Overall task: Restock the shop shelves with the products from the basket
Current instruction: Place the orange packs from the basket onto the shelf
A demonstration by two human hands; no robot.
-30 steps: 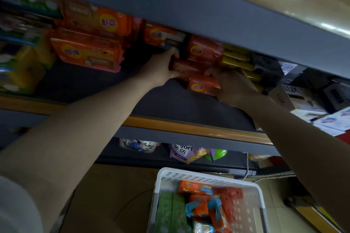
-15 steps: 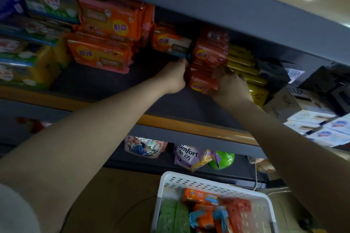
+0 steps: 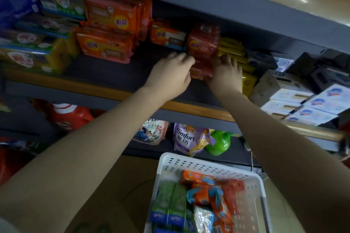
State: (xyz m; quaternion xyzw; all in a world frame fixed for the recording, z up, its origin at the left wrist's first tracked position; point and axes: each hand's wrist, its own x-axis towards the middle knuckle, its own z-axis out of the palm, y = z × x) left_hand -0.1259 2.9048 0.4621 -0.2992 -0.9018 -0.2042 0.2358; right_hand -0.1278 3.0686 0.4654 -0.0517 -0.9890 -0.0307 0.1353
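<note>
Dim shop; tan floor (image 3: 132,172).
</note>
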